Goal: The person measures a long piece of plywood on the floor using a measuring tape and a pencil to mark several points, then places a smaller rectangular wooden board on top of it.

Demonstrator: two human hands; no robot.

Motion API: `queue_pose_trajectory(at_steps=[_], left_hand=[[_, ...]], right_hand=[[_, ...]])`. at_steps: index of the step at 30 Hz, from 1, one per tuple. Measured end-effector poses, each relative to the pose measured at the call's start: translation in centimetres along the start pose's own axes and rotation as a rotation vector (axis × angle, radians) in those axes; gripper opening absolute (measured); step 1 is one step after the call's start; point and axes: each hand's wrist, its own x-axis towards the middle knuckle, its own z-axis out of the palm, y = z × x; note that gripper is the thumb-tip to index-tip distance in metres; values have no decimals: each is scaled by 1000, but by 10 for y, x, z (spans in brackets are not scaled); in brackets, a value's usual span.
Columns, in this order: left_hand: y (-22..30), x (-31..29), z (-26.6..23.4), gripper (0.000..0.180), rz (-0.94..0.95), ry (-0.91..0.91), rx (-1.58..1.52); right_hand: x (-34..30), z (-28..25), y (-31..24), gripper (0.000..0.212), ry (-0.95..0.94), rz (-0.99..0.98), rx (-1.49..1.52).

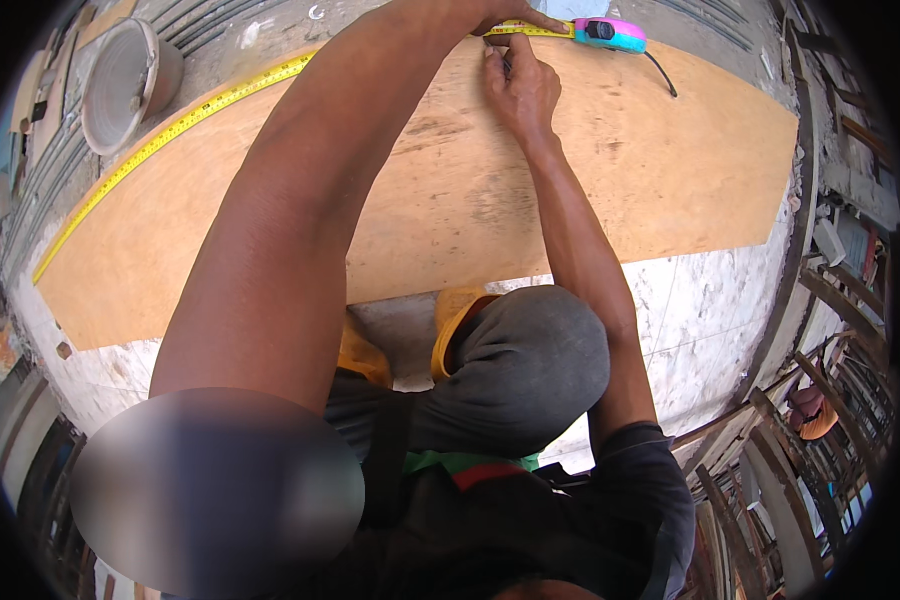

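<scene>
A plywood sheet [660, 150] lies before my knees. Along its far edge runs the yellow blade [185, 118] of a tape measure, reaching from the left end to its pink and turquoise case [610, 35]. My left hand [515, 12], partly cut off by the top of the picture, holds the blade down beside the case, one finger stretched along it. Just below, my right hand [523, 88] is closed round a thin dark marking tool, mostly hidden by the fingers, its tip near the blade. A black wrist strap [662, 75] trails from the case onto the wood.
At the upper left stands a round pale bucket [120, 85], tipped toward me, among long metal rods [205, 25]. Yellow boots [458, 325] are at the plywood's near edge, on a whitish surface [690, 310]. Timber pieces [770, 480] crowd the right side.
</scene>
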Motion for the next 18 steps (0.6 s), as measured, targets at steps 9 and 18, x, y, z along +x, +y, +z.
queue_pose_trajectory(at_steps=[9,18], left_hand=[[-12,12,13,104,162,111,95],[-15,3,1,90,226,-43,-122]], right_hand=[[14,-7,-14,14,-95,35,-165],[26,-11,-6,17,-100,-161,-210]])
